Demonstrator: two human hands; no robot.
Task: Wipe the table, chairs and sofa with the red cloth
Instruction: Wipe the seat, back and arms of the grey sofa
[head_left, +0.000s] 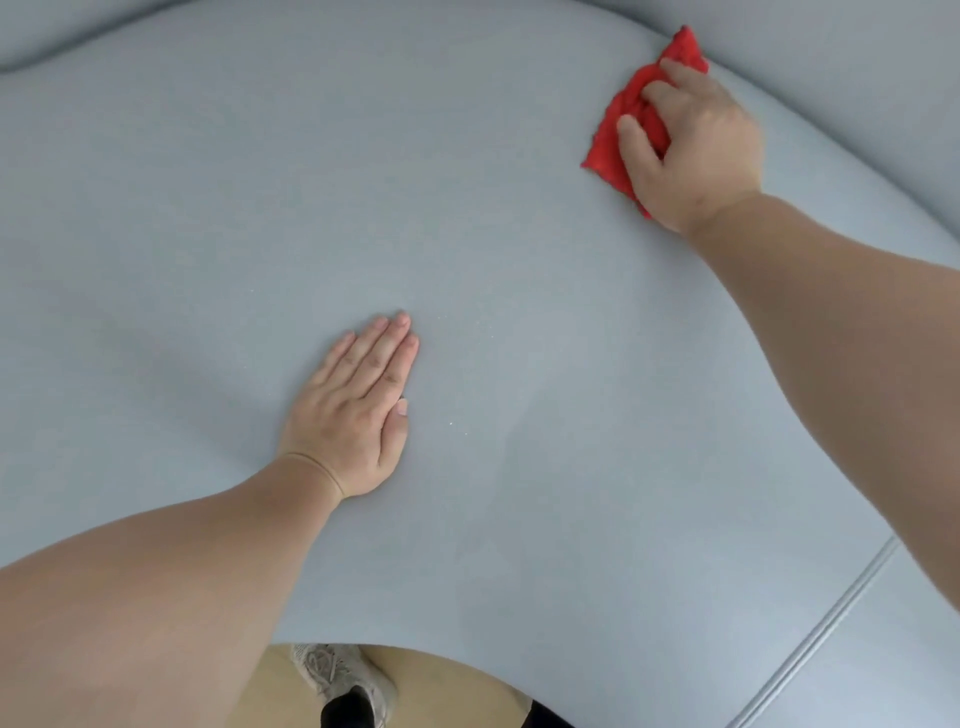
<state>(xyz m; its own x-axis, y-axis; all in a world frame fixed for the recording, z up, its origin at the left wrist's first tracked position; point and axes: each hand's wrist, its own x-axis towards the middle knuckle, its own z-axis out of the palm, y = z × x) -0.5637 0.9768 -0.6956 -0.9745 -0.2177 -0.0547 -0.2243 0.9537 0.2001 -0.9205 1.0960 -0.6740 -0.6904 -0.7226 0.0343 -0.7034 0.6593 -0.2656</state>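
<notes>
There, the right hand (691, 140) pressed the crumpled red cloth (631, 122) onto the pale grey fabric sofa seat (519, 260) at far right, fingers curled into it; the left hand (358, 410) lay flat nearer, fingers straight.

Two hands (353, 415) (691, 145); one red cloth (618, 140), one sofa (208, 208), one shoe (337, 675)

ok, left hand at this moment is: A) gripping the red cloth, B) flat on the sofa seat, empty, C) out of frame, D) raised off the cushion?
B: the left hand lies palm-down on the sofa seat, empty; the right hand has the red cloth.
</notes>
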